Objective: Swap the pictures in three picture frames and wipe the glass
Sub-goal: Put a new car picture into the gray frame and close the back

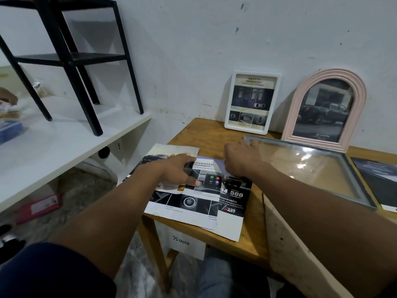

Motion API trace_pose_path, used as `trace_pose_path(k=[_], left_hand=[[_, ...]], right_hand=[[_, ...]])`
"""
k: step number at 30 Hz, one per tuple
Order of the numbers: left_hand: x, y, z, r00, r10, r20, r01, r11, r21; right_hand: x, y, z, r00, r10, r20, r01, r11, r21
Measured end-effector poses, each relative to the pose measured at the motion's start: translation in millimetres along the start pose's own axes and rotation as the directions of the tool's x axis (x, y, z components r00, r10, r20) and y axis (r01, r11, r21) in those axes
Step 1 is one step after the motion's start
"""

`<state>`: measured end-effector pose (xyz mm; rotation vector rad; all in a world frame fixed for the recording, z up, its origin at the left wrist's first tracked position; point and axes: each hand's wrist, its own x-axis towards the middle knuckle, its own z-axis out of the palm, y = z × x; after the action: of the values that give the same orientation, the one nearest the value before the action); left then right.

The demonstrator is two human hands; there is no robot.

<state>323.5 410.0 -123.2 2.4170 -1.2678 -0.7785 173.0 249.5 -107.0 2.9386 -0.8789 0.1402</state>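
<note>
Three picture frames share the wooden table [254,211]. A white rectangular frame [247,130] at upper centre and a pink arched frame [359,93] at upper right stand leaning on the wall, each with a car print inside. A grey frame [355,179] lies flat at centre right, and light glares off its glass [300,166]. The left hand [171,168], at centre, rests palm down on overlapping printed sheets [193,203] that overhang the table's near-left edge. Its fingers are loosely spread and its thumb is pressed to the paper. The right hand [240,158] touches the grey frame's far-left corner; whether its fingers curl round the rim cannot be told. A dark brochure [378,179] lies just beside that frame at the right edge. At left, a black metal stand [82,93] sits on a white shelf [64,143].
</note>
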Motion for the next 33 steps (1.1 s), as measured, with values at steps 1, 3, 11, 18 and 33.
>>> trace_pose_path(k=[1, 3, 11, 18, 33], left_hand=[[1, 1, 0, 1.000, 0.008, -0.003, -0.008, 1.000, -0.009], [1, 5, 0, 1.000, 0.015, -0.009, -0.015, 1.000, -0.020], [6, 15, 5, 0.996, 0.047, -0.075, -0.049, 0.998, -0.025], [3, 18, 5, 0.997, 0.032, -0.075, -0.033, 0.999, -0.012], [10, 7, 1, 0.997, -0.034, -0.069, 0.035, 0.999, 0.012]], right_hand=[[-1, 4, 2, 0.999, 0.024, 0.031, -0.025, 0.999, 0.032], [-2, 10, 4, 0.997, 0.040, 0.073, -0.044, 0.997, 0.065], [-5, 16, -2, 0.990, -0.001, 0.139, -0.001, 1.000, 0.013], [-5, 33, -6, 0.968, -0.012, 0.249, -0.004, 0.998, 0.062], [-17, 21, -14, 0.990, -0.128, -0.056, 0.132, 0.988, 0.079]])
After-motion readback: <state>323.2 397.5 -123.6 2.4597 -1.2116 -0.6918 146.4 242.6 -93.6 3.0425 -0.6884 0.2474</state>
